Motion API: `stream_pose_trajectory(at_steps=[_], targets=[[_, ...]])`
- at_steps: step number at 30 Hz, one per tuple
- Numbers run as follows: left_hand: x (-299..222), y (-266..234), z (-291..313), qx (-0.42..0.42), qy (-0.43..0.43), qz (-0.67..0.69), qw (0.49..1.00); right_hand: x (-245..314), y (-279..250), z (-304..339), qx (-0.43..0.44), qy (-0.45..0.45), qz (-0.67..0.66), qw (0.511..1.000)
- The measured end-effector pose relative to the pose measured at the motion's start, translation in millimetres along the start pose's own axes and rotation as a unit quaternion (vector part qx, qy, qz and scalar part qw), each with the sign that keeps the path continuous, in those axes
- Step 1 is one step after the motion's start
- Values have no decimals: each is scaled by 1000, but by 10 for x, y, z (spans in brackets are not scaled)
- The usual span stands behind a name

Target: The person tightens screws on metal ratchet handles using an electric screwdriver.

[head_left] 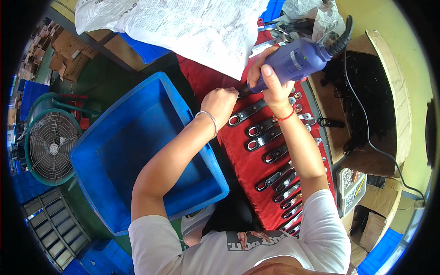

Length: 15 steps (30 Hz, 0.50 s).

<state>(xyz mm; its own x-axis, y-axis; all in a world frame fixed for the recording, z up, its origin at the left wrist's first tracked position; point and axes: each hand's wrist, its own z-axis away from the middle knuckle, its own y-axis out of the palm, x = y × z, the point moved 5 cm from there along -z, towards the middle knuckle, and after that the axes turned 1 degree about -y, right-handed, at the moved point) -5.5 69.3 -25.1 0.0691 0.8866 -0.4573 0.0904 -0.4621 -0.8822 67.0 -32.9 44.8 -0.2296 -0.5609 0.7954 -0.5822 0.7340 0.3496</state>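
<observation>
My right hand (277, 94) is wrapped round a purple-blue corded electric screwdriver (295, 63), its nose pointing down and left toward my left hand. My left hand (221, 105), with a silver bangle at the wrist, is closed at the end of a dark handle-like piece (244, 91) on the red cloth (238, 158). Fingers hide much of that piece, and the screwdriver's tip does not show clearly. Several black handles (259, 140) with oval metal-rimmed holes and shiny metal ends lie in a slanting row, partly under my right forearm.
An open blue bin (98, 160) stands left of the cloth. Printed paper (183, 32) covers the far end. At right are a cardboard box (387, 160) of black parts, a tray (341, 195) of small metal pieces and the cable (364, 117). A fan (53, 149) stands far left.
</observation>
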Motion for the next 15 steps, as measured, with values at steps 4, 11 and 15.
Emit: stream_pose_trajectory(at_steps=[4, 11, 15], targets=[[20, -75, 27, 15, -18, -15, 1000, -103, 114, 67, -4, 20, 17, 1000], [-101, -49, -75, 16, 36, -46, 998, -24, 33, 40, -17, 9, 148, 989], [-110, 106, -209, -112, 221, -162, 955, 564, -33, 126, -73, -145, 284, 945]])
